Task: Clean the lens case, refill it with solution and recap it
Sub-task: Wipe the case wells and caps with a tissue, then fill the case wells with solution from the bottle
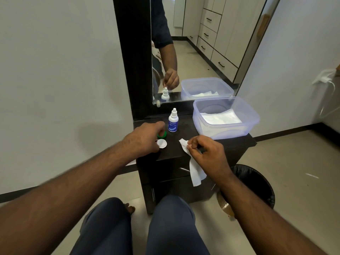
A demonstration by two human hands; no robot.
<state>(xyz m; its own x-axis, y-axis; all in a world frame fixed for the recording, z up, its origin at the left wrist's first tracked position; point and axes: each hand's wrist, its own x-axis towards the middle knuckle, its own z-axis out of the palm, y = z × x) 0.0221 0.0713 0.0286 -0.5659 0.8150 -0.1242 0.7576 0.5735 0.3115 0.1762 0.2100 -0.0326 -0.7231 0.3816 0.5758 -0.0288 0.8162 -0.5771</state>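
Left hand [145,137] curled onto the green cap [162,134] just left of the solution bottle [173,120]. White case well [161,143] lying open in front of the bottle. Right hand [206,153] pinching a white tissue [195,168] to the bottle's right.

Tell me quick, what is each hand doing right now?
Left hand: fingers curled down on the green cap; an actual grip cannot be told.
Right hand: pinches the white tissue.
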